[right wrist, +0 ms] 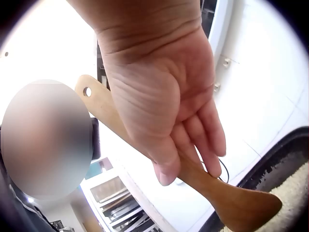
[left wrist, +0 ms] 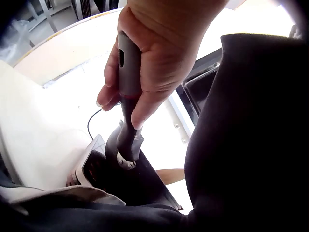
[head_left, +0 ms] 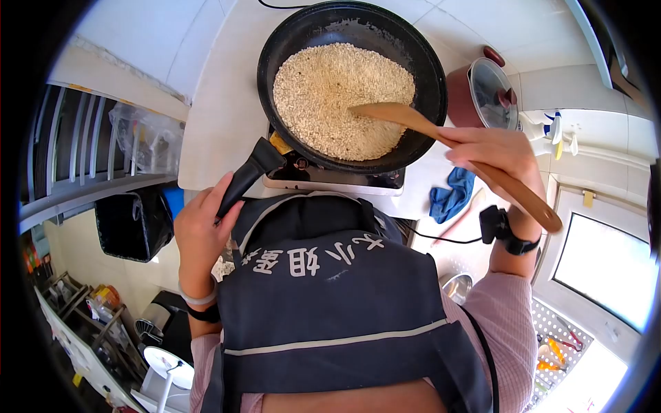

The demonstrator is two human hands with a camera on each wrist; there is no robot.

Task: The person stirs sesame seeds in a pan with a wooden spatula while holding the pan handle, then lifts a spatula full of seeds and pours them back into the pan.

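Observation:
A black wok (head_left: 421,51) sits on a flat cooktop (head_left: 337,180), filled with a pale, grainy heap like oats or crushed grain (head_left: 330,89). My left hand (head_left: 202,217) grips the wok's black handle (head_left: 246,180); in the left wrist view the fingers and thumb wrap its grey end (left wrist: 130,72). My right hand (head_left: 492,158) holds a wooden spatula (head_left: 413,118) midway along its shaft, the blade tip lying in the grain. In the right wrist view the spatula's blade (right wrist: 246,208) overlaps the wok's rim, and its holed end sticks out behind the hand.
Right of the wok stands a dark red pot (head_left: 475,93) with a glass lid. A blue cloth (head_left: 452,195) lies on the counter near the right forearm, beside spray bottles (head_left: 551,131). A black-lined bin (head_left: 131,226) stands at lower left, below a rack with a plastic bag (head_left: 146,138).

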